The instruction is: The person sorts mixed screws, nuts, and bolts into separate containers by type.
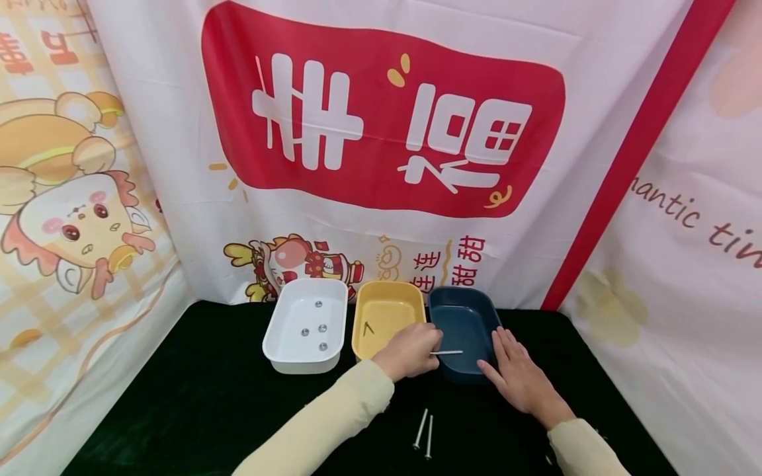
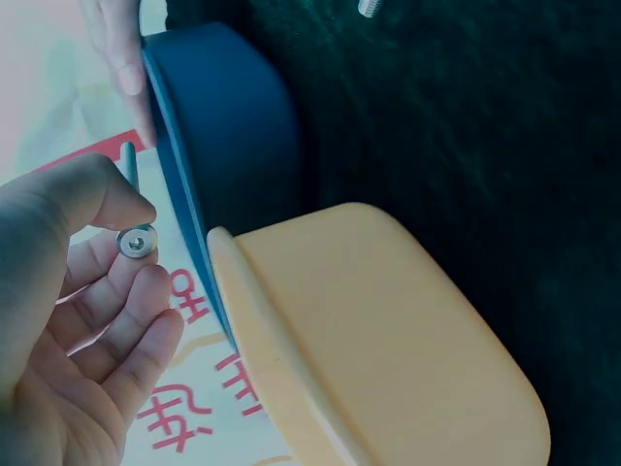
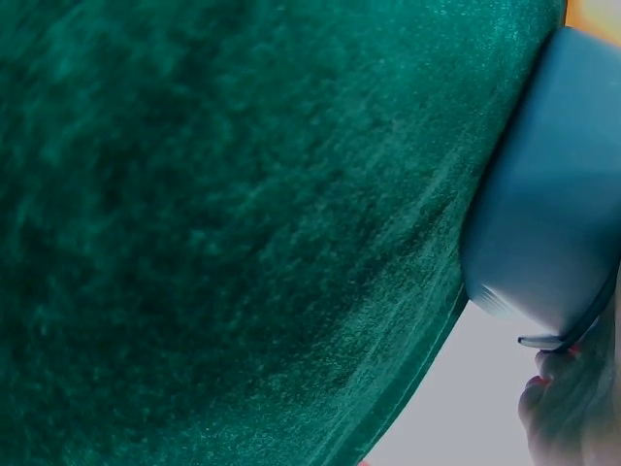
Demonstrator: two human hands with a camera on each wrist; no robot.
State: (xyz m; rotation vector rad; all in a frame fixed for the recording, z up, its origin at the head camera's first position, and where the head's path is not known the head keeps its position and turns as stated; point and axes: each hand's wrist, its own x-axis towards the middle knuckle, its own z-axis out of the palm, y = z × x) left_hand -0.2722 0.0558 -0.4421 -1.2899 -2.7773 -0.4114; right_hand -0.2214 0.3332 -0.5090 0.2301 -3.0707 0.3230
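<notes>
My left hand [image 1: 411, 350] pinches a long silver bolt [image 1: 449, 352] between thumb and fingers. In the left wrist view the round socket head of the bolt [image 2: 137, 242] faces the camera. Its shaft points right, over the dark blue tray [image 1: 467, 324]. Against the right rim of that tray lies my right hand [image 1: 520, 377], fingers stretched out. Two more bolts, including the longer-looking left one [image 1: 421, 430], lie on the dark green cloth [image 1: 196, 396] in front of the trays.
To the left stand a yellow tray [image 1: 387, 311] with small dark pieces [image 1: 368, 328] in it and a white tray [image 1: 282, 330] holding several nuts [image 1: 322, 328]. A printed curtain [image 1: 381, 244] hangs right behind the trays.
</notes>
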